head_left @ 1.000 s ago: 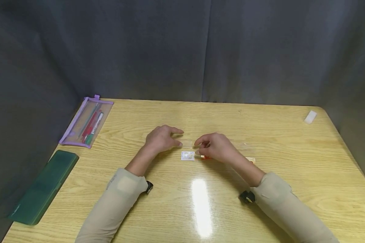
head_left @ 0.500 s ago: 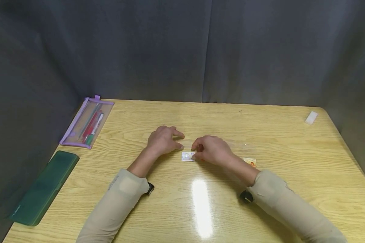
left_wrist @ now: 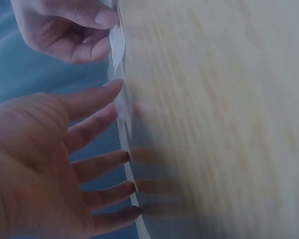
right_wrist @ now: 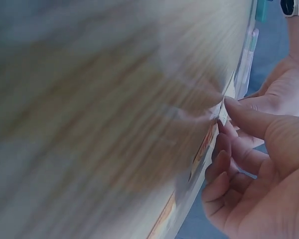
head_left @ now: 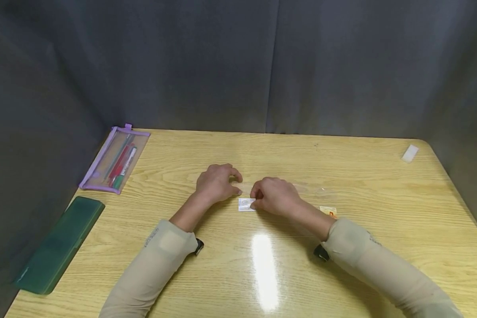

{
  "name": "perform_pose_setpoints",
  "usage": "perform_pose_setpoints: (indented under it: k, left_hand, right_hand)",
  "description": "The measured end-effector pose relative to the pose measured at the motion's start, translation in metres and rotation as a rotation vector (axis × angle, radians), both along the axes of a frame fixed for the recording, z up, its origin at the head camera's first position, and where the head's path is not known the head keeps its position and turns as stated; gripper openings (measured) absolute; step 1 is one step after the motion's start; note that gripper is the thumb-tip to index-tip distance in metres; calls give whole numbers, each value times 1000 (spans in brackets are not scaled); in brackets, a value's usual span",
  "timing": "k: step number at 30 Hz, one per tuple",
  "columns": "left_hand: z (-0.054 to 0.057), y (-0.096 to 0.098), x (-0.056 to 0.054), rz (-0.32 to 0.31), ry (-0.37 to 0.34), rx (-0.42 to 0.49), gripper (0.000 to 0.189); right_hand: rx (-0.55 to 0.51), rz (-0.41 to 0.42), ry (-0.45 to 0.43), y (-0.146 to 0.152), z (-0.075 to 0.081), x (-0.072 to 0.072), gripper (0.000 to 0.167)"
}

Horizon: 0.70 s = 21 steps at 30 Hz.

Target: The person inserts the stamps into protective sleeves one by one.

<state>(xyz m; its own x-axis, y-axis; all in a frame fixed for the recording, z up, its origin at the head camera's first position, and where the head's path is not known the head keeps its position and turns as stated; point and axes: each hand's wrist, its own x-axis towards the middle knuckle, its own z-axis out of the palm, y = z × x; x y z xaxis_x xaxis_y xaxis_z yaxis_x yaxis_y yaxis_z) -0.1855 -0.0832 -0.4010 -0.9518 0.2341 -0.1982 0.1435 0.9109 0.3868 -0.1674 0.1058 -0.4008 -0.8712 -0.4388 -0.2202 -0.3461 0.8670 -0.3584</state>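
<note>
A small white printed paper (head_left: 246, 204), about stamp size, lies in the middle of the wooden table. My right hand (head_left: 276, 195) pinches its right edge between thumb and curled index finger; that end is hidden under the fingertips. The white paper (left_wrist: 118, 46) stands slightly tilted in the left wrist view. Left of it, my left hand (head_left: 217, 183) rests its fingertips on the table, thumb and fingers spread. Between the hands lies a faint clear plastic strip (head_left: 245, 188), close to the left thumb and index finger. A yellow-orange printed paper (head_left: 328, 211) lies beside my right forearm.
Another clear plastic piece (head_left: 325, 192) lies right of the right hand. A purple-edged mesh pouch with pens (head_left: 99, 172) and a green pencil case (head_left: 59, 245) lie along the left side. A white eraser-like block (head_left: 410, 153) sits at the far right corner.
My right hand has shifted slightly left and down onto the white paper's right edge, covering the red-orange piece seen under it before. My left hand has moved slightly right.
</note>
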Motion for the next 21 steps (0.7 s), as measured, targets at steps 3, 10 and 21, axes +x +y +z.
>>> perform_pose_setpoints:
  k: [3, 10, 21]
  left_hand:
    - [0, 1, 0, -3, 14, -7, 19]
    - [-1, -1, -1, 14, 34, 52, 11]
    - [9, -9, -1, 139, -176, 518, 6]
  right_hand:
    - [-10, -4, -1, -1, 1, 1, 11]
    - [-109, -34, -35, 5, 2, 0, 2]
    - [-441, -102, -130, 42, 10, -1, 4]
